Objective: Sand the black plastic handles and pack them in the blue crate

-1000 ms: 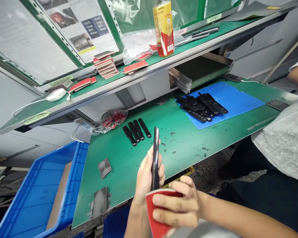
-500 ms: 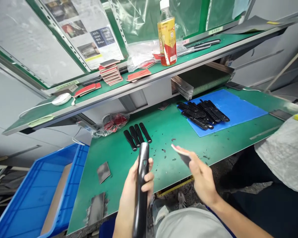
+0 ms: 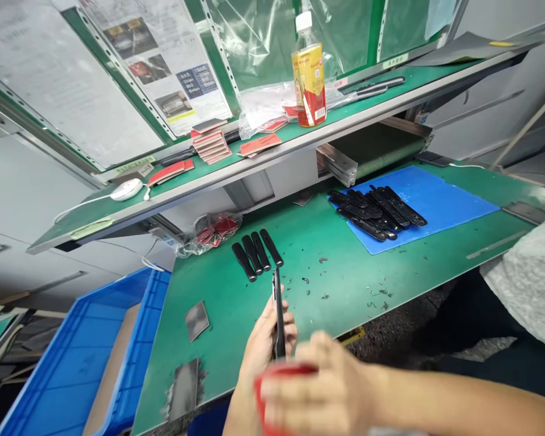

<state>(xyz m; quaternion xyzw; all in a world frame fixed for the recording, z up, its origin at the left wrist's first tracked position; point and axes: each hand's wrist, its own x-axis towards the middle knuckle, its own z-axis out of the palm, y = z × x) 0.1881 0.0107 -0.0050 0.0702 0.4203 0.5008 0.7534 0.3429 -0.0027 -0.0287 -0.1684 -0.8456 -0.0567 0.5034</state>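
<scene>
My left hand [image 3: 266, 342] grips a long black plastic part [image 3: 278, 312] and holds it upright on its edge over the front of the green table [image 3: 345, 266]. My right hand [image 3: 320, 390], blurred by motion, is closed on a red sanding pad [image 3: 272, 375] pressed against the lower end of that part. Just beyond lies a row of several black parts [image 3: 257, 251] on the table. A pile of more black parts [image 3: 376, 209] rests on a blue mat [image 3: 440, 203] at the right.
Black shavings [image 3: 320, 261] dot the table. A grey pad [image 3: 196, 320] lies at the left, a blue crate [image 3: 72, 363] beside the table. The shelf carries a bottle [image 3: 309, 79], red pads [image 3: 211, 142] and a white mouse [image 3: 126, 191]. Another person's light sleeve [image 3: 531, 284] shows at the right.
My right hand swung out over the table with the pad, then came back onto the part's lower end. My left hand turned the part upright again.
</scene>
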